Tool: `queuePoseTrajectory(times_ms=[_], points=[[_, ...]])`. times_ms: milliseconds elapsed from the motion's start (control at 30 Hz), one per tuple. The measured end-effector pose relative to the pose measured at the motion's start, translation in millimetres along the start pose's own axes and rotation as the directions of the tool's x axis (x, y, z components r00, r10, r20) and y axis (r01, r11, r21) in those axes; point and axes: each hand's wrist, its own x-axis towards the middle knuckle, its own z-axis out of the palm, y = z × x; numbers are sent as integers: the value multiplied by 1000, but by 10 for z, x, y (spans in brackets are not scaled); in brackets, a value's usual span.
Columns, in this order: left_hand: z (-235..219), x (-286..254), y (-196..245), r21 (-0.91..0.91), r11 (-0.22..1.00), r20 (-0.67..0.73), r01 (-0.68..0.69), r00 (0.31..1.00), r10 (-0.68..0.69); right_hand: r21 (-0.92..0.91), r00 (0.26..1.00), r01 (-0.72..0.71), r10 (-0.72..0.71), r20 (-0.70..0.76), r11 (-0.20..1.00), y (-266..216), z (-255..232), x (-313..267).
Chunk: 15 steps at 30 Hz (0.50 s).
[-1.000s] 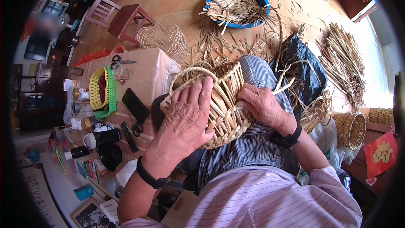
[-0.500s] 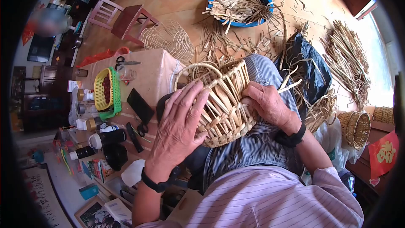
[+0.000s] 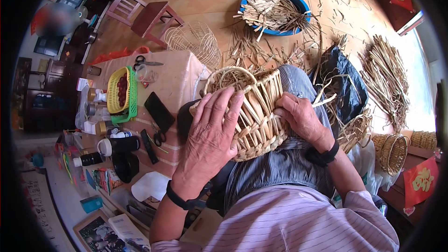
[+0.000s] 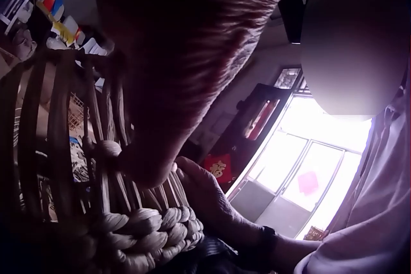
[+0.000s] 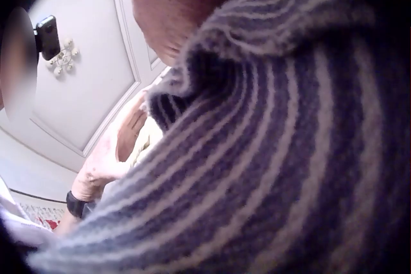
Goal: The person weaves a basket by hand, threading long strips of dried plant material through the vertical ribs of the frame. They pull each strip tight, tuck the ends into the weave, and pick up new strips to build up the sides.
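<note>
A woven straw basket with a loop handle rests tilted on the person's lap. The left hand lies over its near left side with long, nearly straight fingers, the thumb at the lower wall. At the right side, the right hand pinches a straw strand at the basket's wall, its fingers curled; a loose strand end sticks out beyond the hand. In the left wrist view the braided band shows below upright stakes, with the right hand behind. Striped cloth hides most of the right wrist view.
A table at the left bears scissors, a phone and a yellow basket. Beyond are a wire-like frame, a red stool and a blue basin of straw. Black plastic and a straw bundle lie right.
The head view has shifted, so the scene sits differently in it. Both hands remain at the basket, in nearly the same places on it.
</note>
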Motion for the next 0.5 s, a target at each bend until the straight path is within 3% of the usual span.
queuePoseTrajectory(times_ms=[233,433,500], points=[[124,-24,67,4,999,-72,42,997,-42,-3,1000,9,-9,-4,1000,6,-8,2],[212,-56,5,22,1000,-142,3,990,0,-20,1000,-8,8,8,1000,0,-13,-4],[145,-72,-81,-56,998,-107,-35,994,29,-17,1000,-11,11,7,1000,-2,-17,-4]])
